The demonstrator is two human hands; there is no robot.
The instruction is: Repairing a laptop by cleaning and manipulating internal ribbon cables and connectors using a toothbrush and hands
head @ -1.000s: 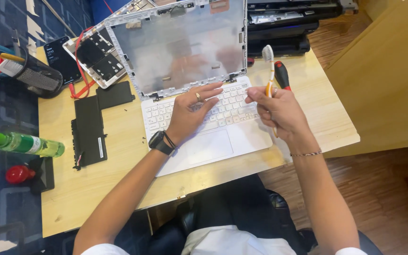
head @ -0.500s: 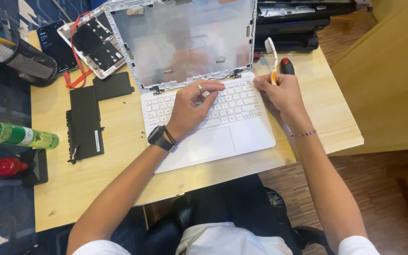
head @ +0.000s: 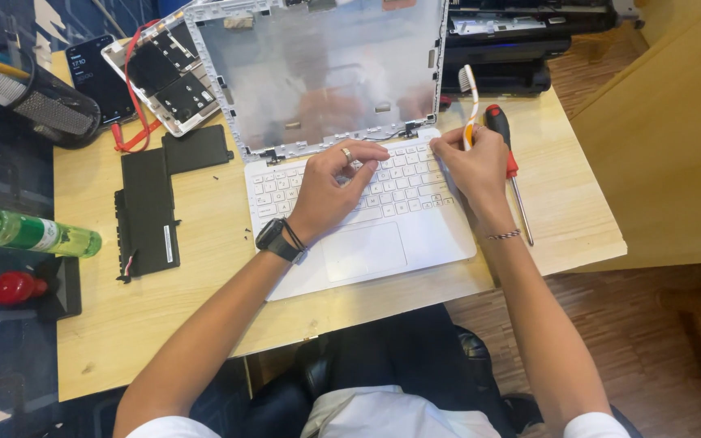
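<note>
A white laptop [head: 367, 243] lies open on the wooden table [head: 164, 324], its lid stripped to a bare metal back panel [head: 326, 73]. My left hand [head: 336, 188], with a ring and a black wristwatch, rests palm down on the keyboard [head: 399, 182], fingertips near the hinge. My right hand [head: 468, 166] sits at the keyboard's right upper corner and holds a white and orange toothbrush [head: 469, 101], bristles pointing up. A red-handled screwdriver [head: 509, 166] lies on the table just right of that hand.
A black flat battery [head: 152, 207] lies left of the laptop. Behind it sit a removed white cover with red cable [head: 160, 81], a phone [head: 95, 73] and a mesh tool cup [head: 38, 105]. A green bottle [head: 30, 234] lies at the left edge. Black equipment [head: 513, 40] stands behind.
My right hand came down from above the table edge to the keyboard's right corner, toothbrush still in it. My left hand stayed on the keys.
</note>
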